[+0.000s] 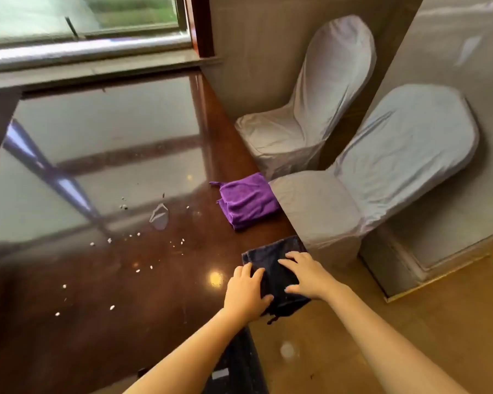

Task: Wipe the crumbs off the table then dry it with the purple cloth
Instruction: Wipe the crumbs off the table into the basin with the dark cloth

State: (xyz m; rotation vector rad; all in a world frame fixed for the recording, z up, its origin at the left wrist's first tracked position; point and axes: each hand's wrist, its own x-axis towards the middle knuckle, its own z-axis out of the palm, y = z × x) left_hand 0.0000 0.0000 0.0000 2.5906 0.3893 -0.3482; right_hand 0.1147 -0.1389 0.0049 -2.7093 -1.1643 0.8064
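A folded dark blue cloth [271, 257] lies at the right edge of the glossy brown table [154, 322]. My left hand [245, 291] presses on its left side and my right hand [305, 275] lies flat on top, fingers spread. A folded purple cloth [246, 201] rests further along the same edge, untouched. White crumbs [138, 271] are scattered over the table to the left of my hands. A small puddle of water [160, 217] sits near the crumbs.
Two chairs in white covers stand to the right of the table, the near one [367, 177] close to both cloths, the far one [305, 109] by the wall. A window sill [91, 69] borders the table's far end.
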